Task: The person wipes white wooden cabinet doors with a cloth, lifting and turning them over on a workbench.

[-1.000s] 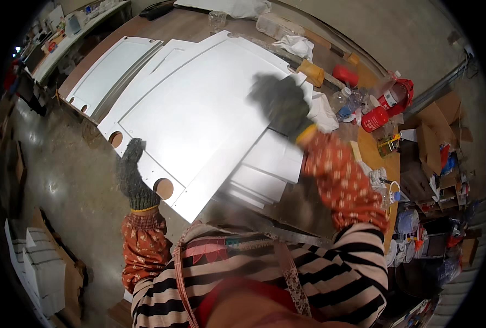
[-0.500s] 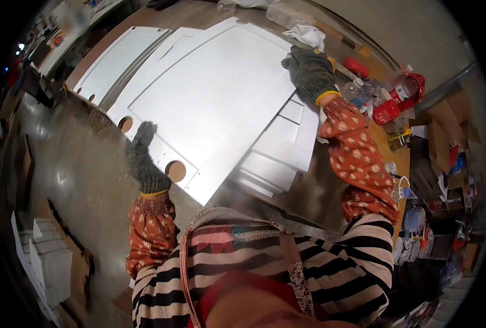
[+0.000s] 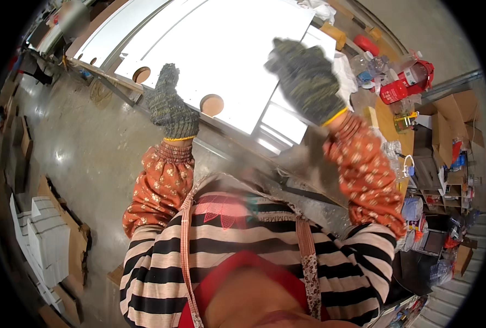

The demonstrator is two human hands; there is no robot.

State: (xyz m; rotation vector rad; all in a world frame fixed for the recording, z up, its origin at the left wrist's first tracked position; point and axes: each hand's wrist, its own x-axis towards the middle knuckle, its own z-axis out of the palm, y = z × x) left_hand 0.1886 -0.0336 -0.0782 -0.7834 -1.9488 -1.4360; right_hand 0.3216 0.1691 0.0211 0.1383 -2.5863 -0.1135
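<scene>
Head view: the desk [image 3: 319, 156] bears a broad white panel [image 3: 221, 54], lying over other white panels [image 3: 284, 123]. Judged stiff, fairly light, slippery-faced; best held by opposite edges. Hands well apart: left hand [image 3: 172, 106] at near edge, right hand [image 3: 306, 82] over right edge; grip indeterminable. Round hole [image 3: 212, 105] near left hand.

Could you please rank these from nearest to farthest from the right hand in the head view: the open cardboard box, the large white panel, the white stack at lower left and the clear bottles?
From the right hand:
1. Large white panel: right at the hand, extending left.
2. Clear bottles: just to its right.
3. Open cardboard box: farther right.
4. White stack: far lower left.
</scene>
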